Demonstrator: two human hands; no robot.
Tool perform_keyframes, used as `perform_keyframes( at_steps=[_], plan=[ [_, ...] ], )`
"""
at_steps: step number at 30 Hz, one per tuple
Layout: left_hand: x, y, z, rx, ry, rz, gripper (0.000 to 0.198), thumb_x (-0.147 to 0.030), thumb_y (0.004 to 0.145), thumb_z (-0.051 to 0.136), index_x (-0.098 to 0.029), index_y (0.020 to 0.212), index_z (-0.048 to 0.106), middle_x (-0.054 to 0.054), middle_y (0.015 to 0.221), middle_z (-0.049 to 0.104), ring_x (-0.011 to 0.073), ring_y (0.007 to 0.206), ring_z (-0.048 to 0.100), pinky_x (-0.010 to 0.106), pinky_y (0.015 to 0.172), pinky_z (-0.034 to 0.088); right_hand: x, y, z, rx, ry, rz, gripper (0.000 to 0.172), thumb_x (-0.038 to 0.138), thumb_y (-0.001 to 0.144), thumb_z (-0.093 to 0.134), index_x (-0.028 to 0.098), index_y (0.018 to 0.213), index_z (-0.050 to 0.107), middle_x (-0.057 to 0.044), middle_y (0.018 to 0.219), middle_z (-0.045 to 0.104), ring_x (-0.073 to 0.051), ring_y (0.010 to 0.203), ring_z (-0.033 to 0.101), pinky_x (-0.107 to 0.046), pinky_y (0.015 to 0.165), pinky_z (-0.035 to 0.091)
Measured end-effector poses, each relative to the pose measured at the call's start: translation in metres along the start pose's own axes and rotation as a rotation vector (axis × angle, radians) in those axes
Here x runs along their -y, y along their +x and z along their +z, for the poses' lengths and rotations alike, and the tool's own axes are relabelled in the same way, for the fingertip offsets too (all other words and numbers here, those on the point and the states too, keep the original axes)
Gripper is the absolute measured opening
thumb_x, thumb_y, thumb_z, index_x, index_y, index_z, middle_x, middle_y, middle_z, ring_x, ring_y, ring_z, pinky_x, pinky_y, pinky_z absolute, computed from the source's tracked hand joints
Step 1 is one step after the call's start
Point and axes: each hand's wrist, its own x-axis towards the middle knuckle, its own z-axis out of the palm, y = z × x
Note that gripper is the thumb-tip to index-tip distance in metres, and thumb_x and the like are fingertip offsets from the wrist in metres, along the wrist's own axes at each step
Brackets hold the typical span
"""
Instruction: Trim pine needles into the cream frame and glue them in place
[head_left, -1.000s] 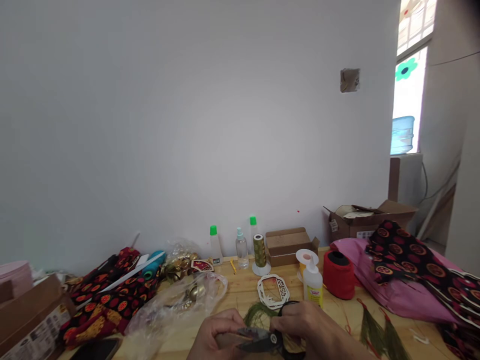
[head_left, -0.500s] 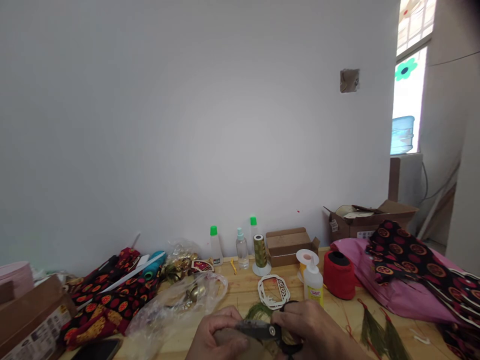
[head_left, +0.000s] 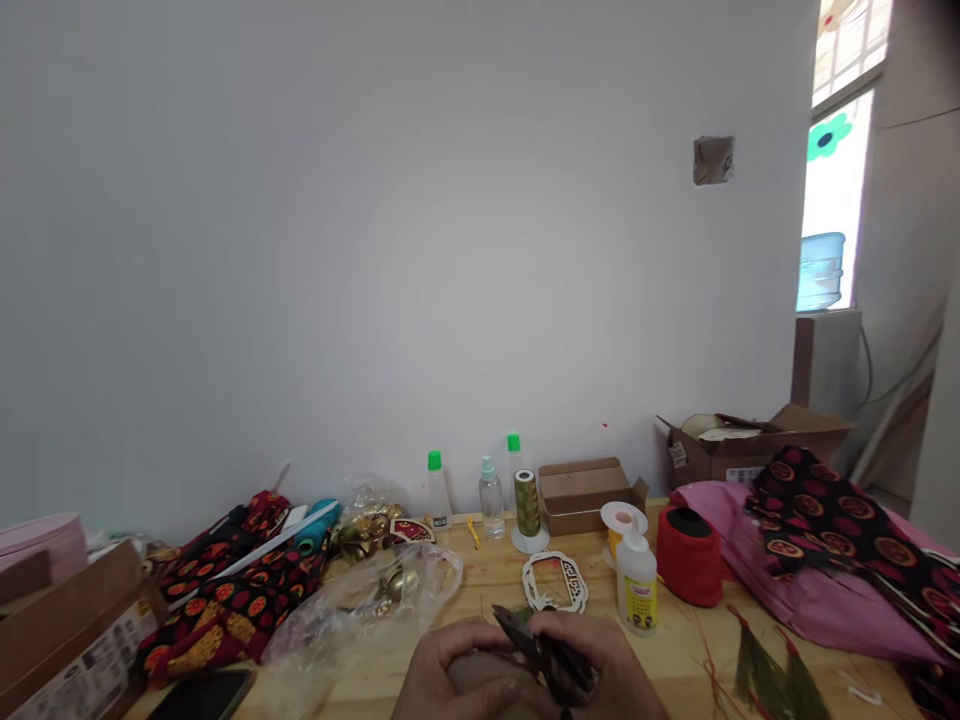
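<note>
At the bottom centre, my right hand (head_left: 600, 660) is closed round dark scissors (head_left: 529, 640), whose blades point up and to the left. My left hand (head_left: 457, 665) is beside it with fingers curled round a flat, brownish-grey piece (head_left: 487, 668) that I cannot make out, partly hidden by the fingers. Just beyond the hands lies a white cut-out frame (head_left: 531, 592) with lattice work. To the right stands a white glue bottle (head_left: 637, 585) with a yellow label. Two green tassels (head_left: 761, 660) with red cords lie farther right.
A red thread cone (head_left: 688, 565) stands near pink cloth (head_left: 739, 555). At the back are a green-gold spool (head_left: 526, 508), clear bottles and an open carton (head_left: 589, 505). Left are a plastic bag (head_left: 337, 625), patterned fabric (head_left: 225, 610), a phone (head_left: 201, 695) and a cardboard box (head_left: 82, 640).
The scissors have swung from nearly level to a steeper slant, tips raised. Green strands seen by the hands before are now mostly hidden. The whole view has shifted slightly.
</note>
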Motion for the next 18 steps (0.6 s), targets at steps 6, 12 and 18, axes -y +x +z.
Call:
perform_keyframes(
  at_steps=[6,12,18],
  plan=[
    [0.012,-0.001,0.001,-0.246,-0.237,-0.04,0.024,-0.029,0.041,0.075,-0.019,0.062,0.067,-0.001,0.057,0.066,0.0142,0.055,0.056,0.022,0.053,0.044,0.0,-0.004,0.003,-0.108,0.265,0.163,0.019,0.014,0.059,0.057,0.016,0.078,0.054,0.0,0.063,0.056,-0.011,0.053,0.051,-0.02,0.05,0.041],
    [0.007,-0.002,0.004,-0.271,-0.235,-0.042,0.026,-0.037,0.041,0.074,-0.017,0.055,0.068,0.002,0.052,0.066,0.0138,0.05,0.054,0.022,0.047,0.042,-0.002,-0.003,-0.004,-0.07,0.324,0.192,0.027,0.018,0.057,0.062,0.015,0.083,0.057,0.002,0.063,0.053,-0.012,0.053,0.049,-0.021,0.049,0.041],
    [0.01,-0.001,-0.004,-0.184,-0.145,-0.033,0.023,-0.036,0.047,0.072,-0.017,0.059,0.07,0.004,0.058,0.068,0.0159,0.056,0.057,0.022,0.052,0.045,0.006,-0.002,-0.025,-0.067,-0.09,0.022,0.038,0.025,0.057,0.066,0.017,0.093,0.059,-0.003,0.074,0.057,-0.016,0.061,0.05,-0.023,0.055,0.041]
  ],
)
